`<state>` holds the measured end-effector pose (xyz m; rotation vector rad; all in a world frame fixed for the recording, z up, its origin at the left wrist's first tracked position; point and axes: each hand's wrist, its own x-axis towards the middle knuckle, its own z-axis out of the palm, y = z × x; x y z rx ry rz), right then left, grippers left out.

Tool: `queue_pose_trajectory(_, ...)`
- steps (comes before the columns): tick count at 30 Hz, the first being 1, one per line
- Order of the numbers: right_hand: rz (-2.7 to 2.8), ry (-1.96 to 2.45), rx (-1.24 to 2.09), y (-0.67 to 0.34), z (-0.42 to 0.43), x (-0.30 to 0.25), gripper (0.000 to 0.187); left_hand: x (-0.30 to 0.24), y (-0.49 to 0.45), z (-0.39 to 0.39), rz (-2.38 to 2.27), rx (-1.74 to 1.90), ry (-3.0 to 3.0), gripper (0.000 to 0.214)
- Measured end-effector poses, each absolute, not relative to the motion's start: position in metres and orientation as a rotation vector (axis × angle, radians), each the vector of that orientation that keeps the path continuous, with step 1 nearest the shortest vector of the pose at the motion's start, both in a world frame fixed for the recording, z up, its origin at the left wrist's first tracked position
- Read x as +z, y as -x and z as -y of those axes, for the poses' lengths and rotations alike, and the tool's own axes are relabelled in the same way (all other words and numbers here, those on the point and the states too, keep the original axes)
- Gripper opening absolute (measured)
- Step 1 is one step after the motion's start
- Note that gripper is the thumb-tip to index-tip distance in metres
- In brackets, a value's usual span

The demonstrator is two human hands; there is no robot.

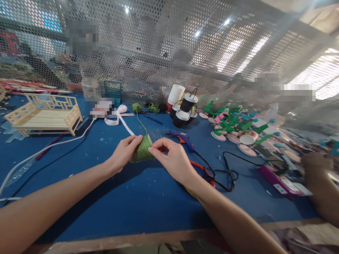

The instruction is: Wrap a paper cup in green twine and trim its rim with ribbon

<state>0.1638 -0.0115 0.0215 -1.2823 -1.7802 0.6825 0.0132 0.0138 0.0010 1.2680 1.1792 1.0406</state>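
Between my hands, above the blue tabletop, is a piece closely wrapped in green yarn (142, 151), shaped like a short cylinder or cup. My left hand (123, 153) is closed round its left side, thumb along the top. The fingertips of my right hand (171, 157) pinch its right edge. From its top a loose strand of yarn runs back to a small green yarn ball (136, 107). What lies under the wrapping is hidden. A blue glue gun (186, 140) with an orange trigger lies just beyond my right hand.
A wooden toy bed (45, 118) stands left, near a white cable (66, 137). Behind are white ribbon (124, 123), stacked paper cups (176, 96) and black-and-white cups (181, 118). Right lie green craft pieces (225, 125), a purple power strip (279, 181) and another person's arm (321, 183).
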Motion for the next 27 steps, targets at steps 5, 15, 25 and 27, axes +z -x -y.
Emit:
queue_pose_trajectory(5,1.864,1.166,0.454,-0.162,0.021,0.023,0.006,0.001,-0.014,-0.015,-1.165,1.086,-1.197,0.036)
queue_pose_trajectory(15,1.814,1.245,0.611,-0.164,0.015,0.021,0.008,-0.001,-0.014,-0.016,-1.195,1.111,-1.248,0.038)
queue_pose_trajectory(25,1.775,1.231,0.771,-0.167,0.008,0.015,0.007,0.0,-0.015,-0.014,-1.188,1.122,-1.244,0.037)
queue_pose_trajectory(27,1.804,1.219,0.751,-0.167,0.008,0.016,0.006,0.0,-0.015,-0.013,-1.188,1.116,-1.259,0.038)
